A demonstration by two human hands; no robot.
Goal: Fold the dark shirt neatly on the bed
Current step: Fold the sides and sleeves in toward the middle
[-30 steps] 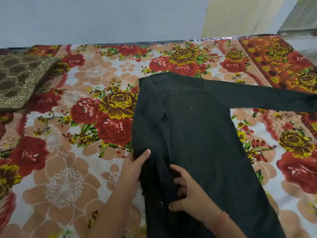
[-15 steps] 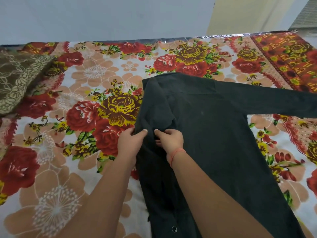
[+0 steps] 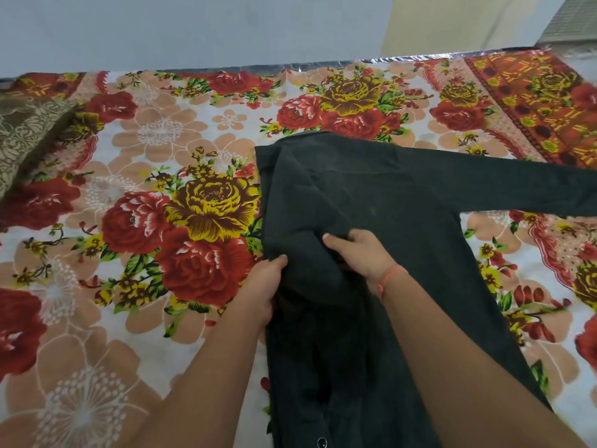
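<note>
The dark shirt (image 3: 397,195) lies spread on the floral bed sheet (image 3: 155,150), its body running toward me. One sleeve (image 3: 523,185) stretches out to the right. The left side is folded inward over the body. My left hand (image 3: 263,286) pinches the shirt's left edge at mid-height. My right hand (image 3: 361,250), with an orange thread on the wrist, grips a bunched fold of the same cloth just to the right. A button (image 3: 321,442) shows near the bottom edge.
A brown patterned cloth (image 3: 26,134) lies at the bed's far left. The bed's far edge (image 3: 323,63) meets a pale wall. An orange patterned border (image 3: 529,101) runs along the sheet at the upper right.
Both hands slid up the shirt's left side from near the hem to mid-height. The fold there has bunched up under my right hand.
</note>
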